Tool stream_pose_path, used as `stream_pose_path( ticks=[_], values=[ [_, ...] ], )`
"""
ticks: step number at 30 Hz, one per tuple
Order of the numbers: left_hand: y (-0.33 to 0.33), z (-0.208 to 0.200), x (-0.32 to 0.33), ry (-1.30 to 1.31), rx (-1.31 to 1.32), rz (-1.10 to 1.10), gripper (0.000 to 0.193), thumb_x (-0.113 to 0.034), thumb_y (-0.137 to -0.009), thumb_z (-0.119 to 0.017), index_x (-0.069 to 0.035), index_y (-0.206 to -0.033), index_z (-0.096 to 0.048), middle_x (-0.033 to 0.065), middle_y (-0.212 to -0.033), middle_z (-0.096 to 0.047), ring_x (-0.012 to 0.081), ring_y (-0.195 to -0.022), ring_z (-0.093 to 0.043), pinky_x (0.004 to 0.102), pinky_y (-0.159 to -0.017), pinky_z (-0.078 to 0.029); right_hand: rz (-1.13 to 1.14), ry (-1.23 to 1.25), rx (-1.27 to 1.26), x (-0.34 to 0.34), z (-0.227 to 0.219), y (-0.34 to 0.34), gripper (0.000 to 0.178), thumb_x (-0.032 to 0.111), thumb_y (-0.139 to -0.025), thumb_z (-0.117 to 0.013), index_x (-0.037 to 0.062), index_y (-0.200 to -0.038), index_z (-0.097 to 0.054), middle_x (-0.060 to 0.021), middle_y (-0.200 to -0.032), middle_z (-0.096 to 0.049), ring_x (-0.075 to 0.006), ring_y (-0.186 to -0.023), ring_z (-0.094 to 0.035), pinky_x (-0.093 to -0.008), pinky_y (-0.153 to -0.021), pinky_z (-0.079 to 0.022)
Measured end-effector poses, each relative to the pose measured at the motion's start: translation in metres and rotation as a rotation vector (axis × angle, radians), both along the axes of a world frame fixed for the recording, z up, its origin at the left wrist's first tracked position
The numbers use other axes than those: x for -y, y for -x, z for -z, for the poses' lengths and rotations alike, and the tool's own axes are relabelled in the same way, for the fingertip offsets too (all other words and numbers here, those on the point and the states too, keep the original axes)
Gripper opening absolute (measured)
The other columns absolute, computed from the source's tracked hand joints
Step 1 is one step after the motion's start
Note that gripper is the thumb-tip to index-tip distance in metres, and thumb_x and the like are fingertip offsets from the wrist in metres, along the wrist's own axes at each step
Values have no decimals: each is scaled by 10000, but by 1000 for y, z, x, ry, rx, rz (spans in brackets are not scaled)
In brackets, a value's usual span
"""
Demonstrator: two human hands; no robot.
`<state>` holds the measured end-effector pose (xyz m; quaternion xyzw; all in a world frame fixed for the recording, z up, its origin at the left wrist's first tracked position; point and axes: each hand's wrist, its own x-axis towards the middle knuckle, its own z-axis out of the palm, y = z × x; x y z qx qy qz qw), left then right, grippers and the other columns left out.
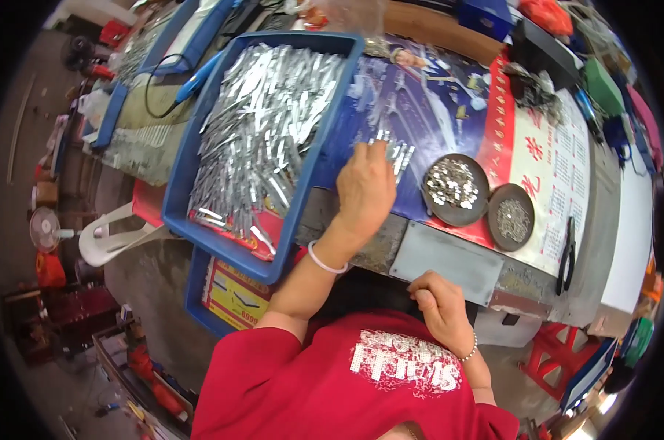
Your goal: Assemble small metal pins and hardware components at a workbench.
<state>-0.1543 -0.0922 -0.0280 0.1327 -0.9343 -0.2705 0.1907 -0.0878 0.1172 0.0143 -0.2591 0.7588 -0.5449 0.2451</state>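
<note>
My left hand [367,187], with a pale bangle at its wrist, reaches over the tabletop just right of a blue plastic tray [172,192]. Its fingers are closed together at small shiny metal strips [403,159] on a blue printed sheet [420,95]; the fingertips are partly hidden. Heaped long silvery metal strips [262,125] fill the tray. Near the table's front edge, my right hand [443,308] is curled, thumb against the fingers, beside a flat grey metal plate [445,260]. What it may hold is hidden.
Right of my left hand stand a round dark dish [464,218] of shiny discs and a smaller dish [524,238] of tiny metal parts. Black-handled pliers [567,257] lie farther right. A second blue tray [194,290] is below the large one. A blue-handled tool [198,77] stands at left.
</note>
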Motion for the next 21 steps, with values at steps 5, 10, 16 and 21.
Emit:
stream_pose_path(
  ticks=[5,10,16,21],
  values=[
    [-56,-17,0,-85,-151,127,219,-31,-796,-606,-18,-1011,-571,162,-848,-541,355,-734,-571,426,-628,-451,4,-61,-65,3,4,-5,256,178,-939,-494,-26,-797,-556,-104,-684,-548,-194,-571,-538,-290,-529,-412],
    [-138,-53,28,-173,-227,131,220,70,-767,-637,-14,-970,-628,130,-834,-597,257,-679,-604,311,-582,-478,-113,-116,-113,22,-3,-5,234,177,-924,-514,-17,-803,-562,-123,-691,-540,-251,-584,-536,-317,-546,-417],
    [-195,-98,78,-465,-187,-31,198,88,-787,-606,13,-968,-636,107,-833,-616,180,-728,-626,268,-604,-480,-277,-139,-148,53,-8,-14,164,155,-878,-573,1,-825,-580,-150,-734,-554,-332,-645,-559,-372,-583,-440],
    [-209,-124,92,-838,-411,428,192,90,-798,-580,90,-987,-611,205,-962,-636,226,-788,-645,295,-698,-517,-404,-142,-181,71,-12,-25,125,136,-828,-633,19,-838,-589,-135,-757,-566,-332,-675,-579,-394,-581,-454]
  ],
)
